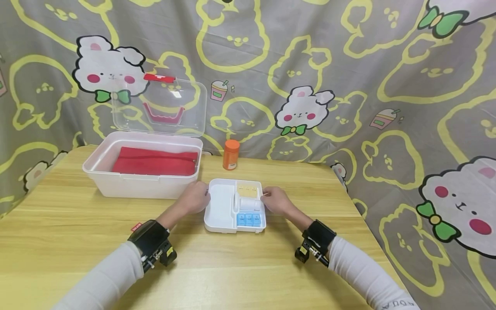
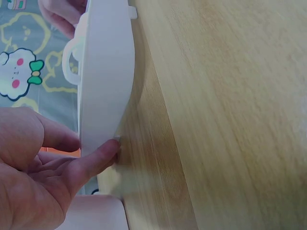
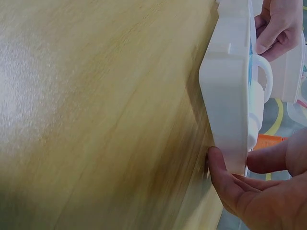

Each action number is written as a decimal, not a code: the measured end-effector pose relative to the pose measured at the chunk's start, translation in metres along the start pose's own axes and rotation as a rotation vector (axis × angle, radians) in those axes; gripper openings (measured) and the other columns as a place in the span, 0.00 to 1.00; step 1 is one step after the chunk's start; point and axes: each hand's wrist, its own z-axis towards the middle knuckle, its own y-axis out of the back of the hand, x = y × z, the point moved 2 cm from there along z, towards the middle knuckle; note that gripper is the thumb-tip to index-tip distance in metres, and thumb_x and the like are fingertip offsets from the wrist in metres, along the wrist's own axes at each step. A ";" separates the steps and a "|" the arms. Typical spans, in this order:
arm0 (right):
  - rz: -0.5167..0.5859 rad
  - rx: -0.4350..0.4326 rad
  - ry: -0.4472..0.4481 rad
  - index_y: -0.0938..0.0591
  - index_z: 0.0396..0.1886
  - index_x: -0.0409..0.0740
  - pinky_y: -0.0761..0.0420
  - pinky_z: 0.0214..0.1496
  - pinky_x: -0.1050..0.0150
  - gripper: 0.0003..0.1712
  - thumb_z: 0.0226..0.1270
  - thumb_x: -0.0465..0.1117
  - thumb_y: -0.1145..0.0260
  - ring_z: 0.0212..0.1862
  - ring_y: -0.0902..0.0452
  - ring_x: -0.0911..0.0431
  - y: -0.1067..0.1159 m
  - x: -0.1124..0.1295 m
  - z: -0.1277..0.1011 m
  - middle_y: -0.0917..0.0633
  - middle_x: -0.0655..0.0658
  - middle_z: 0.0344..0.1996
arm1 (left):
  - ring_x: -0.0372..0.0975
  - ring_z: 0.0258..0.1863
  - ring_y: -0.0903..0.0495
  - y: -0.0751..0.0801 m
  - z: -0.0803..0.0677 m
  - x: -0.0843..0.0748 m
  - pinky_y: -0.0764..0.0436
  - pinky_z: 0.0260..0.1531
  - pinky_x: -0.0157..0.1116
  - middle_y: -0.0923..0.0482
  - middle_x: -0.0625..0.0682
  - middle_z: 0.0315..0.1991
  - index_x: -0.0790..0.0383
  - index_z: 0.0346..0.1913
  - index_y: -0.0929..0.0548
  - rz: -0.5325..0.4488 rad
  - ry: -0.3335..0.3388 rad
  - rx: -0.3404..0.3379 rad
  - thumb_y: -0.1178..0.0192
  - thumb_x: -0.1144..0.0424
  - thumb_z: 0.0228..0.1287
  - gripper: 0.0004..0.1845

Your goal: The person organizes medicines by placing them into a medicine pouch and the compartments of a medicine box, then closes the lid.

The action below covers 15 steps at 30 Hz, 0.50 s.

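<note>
Grey cloth printed with yellow outlines and white cartoon rabbits hangs behind a pale wooden table (image 1: 77, 241) in the head view. Toward the table's far left corner stands a white storage box (image 1: 143, 176) with its clear lid (image 1: 159, 105) raised, and a red zipped pouch (image 1: 155, 161) lies inside. An orange bottle (image 1: 230, 154) stands near the far edge, just beyond a white divided tray (image 1: 220, 211) that sits flat around the middle of the table. The tray's long axis runs from the near edge toward the far edge; its compartments hold yellow pieces, a white roll and blue pill cases. The left hand (image 1: 193, 197) grips the tray's left rim and the right hand (image 1: 276, 200) grips its right rim, both near the far corners. As a judgement, the tray is out of the box and held on both sides, while the box is open and nothing more looks settled. From the left wrist view, the left hand's thumb (image 2: 91, 160) curls under the tray's edge with fingers over the rim. From the right wrist view, the right hand's thumb (image 3: 225, 177) presses the tray's underside while the fingers wrap over its rim, and the tray looks close to the tabletop.
</note>
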 end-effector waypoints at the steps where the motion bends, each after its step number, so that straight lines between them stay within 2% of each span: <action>1: 0.014 -0.002 -0.003 0.22 0.62 0.27 0.16 0.56 0.51 0.23 0.71 0.34 0.42 0.58 0.18 0.40 0.000 0.000 0.000 0.16 0.30 0.56 | 0.44 0.23 0.27 0.000 0.000 0.000 0.29 0.24 0.34 0.29 0.55 0.22 0.68 0.31 0.19 -0.003 0.003 0.001 0.48 0.71 0.70 0.10; 6: 0.055 -0.003 -0.009 0.21 0.61 0.28 0.13 0.49 0.56 0.22 0.71 0.35 0.41 0.51 0.14 0.44 0.002 -0.001 0.000 0.14 0.30 0.53 | 0.43 0.21 0.27 0.000 0.001 -0.001 0.30 0.22 0.33 0.30 0.53 0.20 0.67 0.29 0.20 -0.011 0.013 -0.007 0.48 0.71 0.70 0.11; 15: 0.073 -0.005 0.002 0.22 0.62 0.28 0.12 0.46 0.57 0.23 0.71 0.34 0.40 0.49 0.13 0.43 0.000 -0.005 -0.001 0.15 0.29 0.53 | 0.43 0.20 0.27 0.001 0.000 -0.003 0.30 0.21 0.33 0.29 0.54 0.20 0.67 0.28 0.20 0.005 0.000 0.001 0.48 0.72 0.69 0.11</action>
